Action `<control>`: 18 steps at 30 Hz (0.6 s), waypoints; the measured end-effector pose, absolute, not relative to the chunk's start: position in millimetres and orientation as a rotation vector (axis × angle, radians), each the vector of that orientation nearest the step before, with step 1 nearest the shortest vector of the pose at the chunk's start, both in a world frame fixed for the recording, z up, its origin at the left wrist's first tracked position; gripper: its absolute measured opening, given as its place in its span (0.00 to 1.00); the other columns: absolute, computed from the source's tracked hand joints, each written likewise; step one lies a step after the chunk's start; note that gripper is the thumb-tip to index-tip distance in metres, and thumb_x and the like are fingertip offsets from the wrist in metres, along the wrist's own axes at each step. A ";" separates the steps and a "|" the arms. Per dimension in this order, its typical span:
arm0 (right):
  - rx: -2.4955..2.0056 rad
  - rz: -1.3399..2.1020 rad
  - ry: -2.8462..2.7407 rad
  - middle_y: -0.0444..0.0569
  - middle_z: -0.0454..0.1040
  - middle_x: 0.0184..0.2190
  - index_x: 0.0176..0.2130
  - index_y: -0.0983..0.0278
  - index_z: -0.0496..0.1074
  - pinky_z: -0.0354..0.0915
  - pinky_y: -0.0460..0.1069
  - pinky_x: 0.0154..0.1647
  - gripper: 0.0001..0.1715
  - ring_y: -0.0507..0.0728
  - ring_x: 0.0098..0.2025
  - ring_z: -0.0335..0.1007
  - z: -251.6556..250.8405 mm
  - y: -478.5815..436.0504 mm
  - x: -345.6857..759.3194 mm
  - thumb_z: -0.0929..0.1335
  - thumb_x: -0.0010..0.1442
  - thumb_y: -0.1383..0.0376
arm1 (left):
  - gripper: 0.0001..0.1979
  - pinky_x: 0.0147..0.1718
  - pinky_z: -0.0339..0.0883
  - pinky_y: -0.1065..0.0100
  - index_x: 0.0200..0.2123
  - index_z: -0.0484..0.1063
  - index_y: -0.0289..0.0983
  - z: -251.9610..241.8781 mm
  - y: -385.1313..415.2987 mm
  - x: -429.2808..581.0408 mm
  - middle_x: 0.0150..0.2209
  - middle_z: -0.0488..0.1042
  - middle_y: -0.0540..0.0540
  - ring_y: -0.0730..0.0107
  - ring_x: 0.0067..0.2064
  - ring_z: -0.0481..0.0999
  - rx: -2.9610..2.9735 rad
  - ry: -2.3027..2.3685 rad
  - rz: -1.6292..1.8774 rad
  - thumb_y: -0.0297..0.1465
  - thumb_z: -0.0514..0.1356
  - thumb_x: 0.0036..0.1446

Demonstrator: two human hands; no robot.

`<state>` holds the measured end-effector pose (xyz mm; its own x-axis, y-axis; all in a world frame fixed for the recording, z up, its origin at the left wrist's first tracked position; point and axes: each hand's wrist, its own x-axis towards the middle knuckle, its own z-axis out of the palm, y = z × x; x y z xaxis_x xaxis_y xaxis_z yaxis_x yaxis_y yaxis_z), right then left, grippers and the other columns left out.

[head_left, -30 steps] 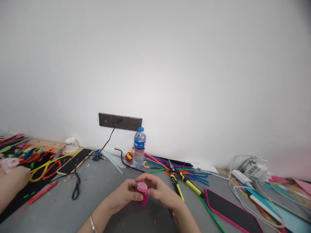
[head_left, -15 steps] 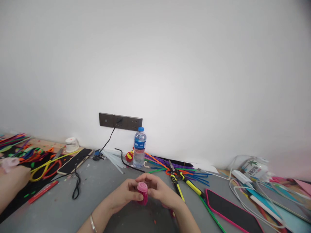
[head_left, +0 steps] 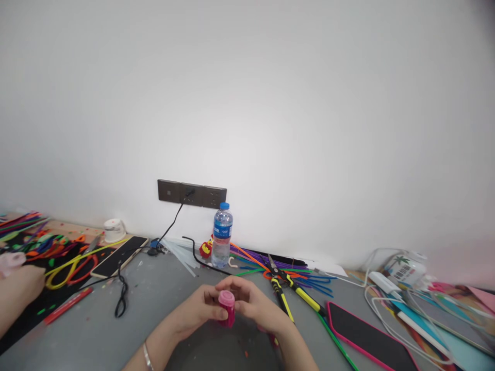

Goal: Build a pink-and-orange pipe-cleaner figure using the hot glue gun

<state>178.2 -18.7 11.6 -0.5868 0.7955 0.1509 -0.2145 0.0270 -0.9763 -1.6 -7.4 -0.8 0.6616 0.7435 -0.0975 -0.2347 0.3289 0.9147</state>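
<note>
Pink jar [head_left: 228, 318] stands upright above the grey worktop [head_left: 162, 281], right between the left hand [head_left: 203, 305] and the right hand [head_left: 253, 304] — each hand's grip is closed around it. The worktop has tiny specks on it and goes back to a plain white wall [head_left: 247, 103] with a flat, dark socket strip [head_left: 192, 194]. The jar is round and shiny, with a paler pink lid [head_left: 226, 297]. Behind it stands a clear plastic bottle [head_left: 221, 247] — near thin purple sticks [head_left: 288, 262] and metal scissors [head_left: 305, 299] with yellow-and-black handles.
</note>
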 end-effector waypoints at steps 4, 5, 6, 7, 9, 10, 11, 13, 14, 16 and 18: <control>-0.600 1.666 -1.545 0.49 0.73 0.39 0.46 0.62 0.72 0.62 0.50 0.43 0.27 0.57 0.42 0.68 12.1 -18.6 178.0 0.74 0.50 0.52 | 0.15 0.31 0.58 0.72 0.27 0.79 0.31 -1.2 -7.1 -2.0 0.24 0.73 0.50 0.73 0.28 0.68 1.047 0.568 0.691 0.32 0.74 0.34; -0.599 1.667 -1.549 0.49 0.73 0.40 0.46 0.62 0.72 0.62 0.50 0.43 0.28 0.57 0.42 0.68 12.1 -18.5 178.1 0.74 0.50 0.51 | 0.15 0.31 0.58 0.72 0.27 0.79 0.31 -1.6 -7.0 -2.0 0.24 0.73 0.50 0.73 0.28 0.68 1.047 0.568 0.692 0.32 0.74 0.34; -0.601 1.667 -1.549 0.49 0.73 0.40 0.46 0.62 0.72 0.62 0.50 0.43 0.28 0.57 0.41 0.68 12.0 -18.4 178.2 0.74 0.50 0.52 | 0.15 0.31 0.58 0.72 0.27 0.79 0.31 -2.1 -6.8 -2.0 0.24 0.73 0.50 0.73 0.28 0.68 1.048 0.567 0.690 0.32 0.74 0.34; -0.605 1.665 -1.548 0.49 0.73 0.40 0.46 0.62 0.72 0.62 0.50 0.43 0.28 0.56 0.41 0.68 11.8 -18.3 178.3 0.74 0.50 0.51 | 0.15 0.31 0.58 0.72 0.27 0.79 0.31 -2.6 -6.7 -1.9 0.24 0.73 0.50 0.73 0.28 0.68 1.048 0.564 0.690 0.32 0.74 0.34; -0.617 1.668 -1.545 0.48 0.73 0.39 0.46 0.62 0.72 0.62 0.50 0.43 0.28 0.56 0.41 0.68 11.4 -18.1 178.5 0.74 0.49 0.51 | 0.14 0.31 0.58 0.72 0.26 0.79 0.31 -3.4 -6.7 -1.9 0.23 0.73 0.50 0.73 0.28 0.67 1.053 0.556 0.690 0.32 0.74 0.35; -0.621 1.671 -1.545 0.48 0.73 0.39 0.46 0.62 0.72 0.62 0.50 0.43 0.28 0.57 0.41 0.68 11.2 -18.1 178.5 0.74 0.49 0.51 | 0.14 0.31 0.58 0.72 0.26 0.79 0.31 -3.6 -6.7 -2.0 0.23 0.72 0.50 0.73 0.28 0.67 1.055 0.554 0.690 0.33 0.74 0.35; -0.623 1.673 -1.544 0.48 0.73 0.39 0.46 0.62 0.71 0.62 0.50 0.43 0.28 0.57 0.41 0.68 11.1 -18.1 178.5 0.74 0.49 0.51 | 0.14 0.30 0.57 0.72 0.26 0.78 0.31 -3.7 -6.8 -2.1 0.23 0.72 0.50 0.73 0.28 0.67 1.055 0.555 0.691 0.32 0.74 0.35; -0.624 1.674 -1.543 0.48 0.73 0.39 0.46 0.62 0.71 0.62 0.50 0.43 0.27 0.56 0.41 0.68 10.9 -18.3 178.3 0.74 0.50 0.52 | 0.14 0.30 0.57 0.73 0.26 0.78 0.31 -3.3 -7.1 -2.4 0.23 0.72 0.50 0.74 0.28 0.67 1.054 0.557 0.692 0.32 0.74 0.35; -0.624 1.671 -1.541 0.48 0.73 0.39 0.46 0.62 0.71 0.62 0.50 0.43 0.27 0.56 0.41 0.68 10.9 -18.4 178.2 0.74 0.50 0.53 | 0.14 0.30 0.57 0.73 0.27 0.78 0.31 -2.7 -7.4 -2.5 0.23 0.72 0.50 0.74 0.28 0.66 1.053 0.559 0.692 0.32 0.74 0.35; -0.619 1.668 -1.537 0.48 0.73 0.39 0.46 0.62 0.72 0.62 0.50 0.43 0.26 0.56 0.41 0.68 11.2 -18.6 178.0 0.74 0.50 0.53 | 0.14 0.30 0.57 0.73 0.26 0.78 0.31 -1.2 -7.8 -2.5 0.23 0.72 0.50 0.74 0.28 0.66 1.054 0.567 0.690 0.32 0.74 0.35; -0.611 1.674 -1.533 0.48 0.73 0.39 0.46 0.63 0.72 0.61 0.50 0.43 0.26 0.56 0.41 0.68 11.4 -18.6 177.7 0.74 0.50 0.54 | 0.15 0.30 0.57 0.72 0.26 0.78 0.31 0.5 -8.4 -2.2 0.23 0.72 0.50 0.74 0.28 0.66 1.055 0.578 0.689 0.33 0.74 0.34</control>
<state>177.7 -18.6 11.4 -0.5881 0.7950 0.1487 -0.2176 0.0215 -0.9758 -2.2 -8.4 0.5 0.6566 0.7474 -0.1011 -0.2295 0.3257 0.9172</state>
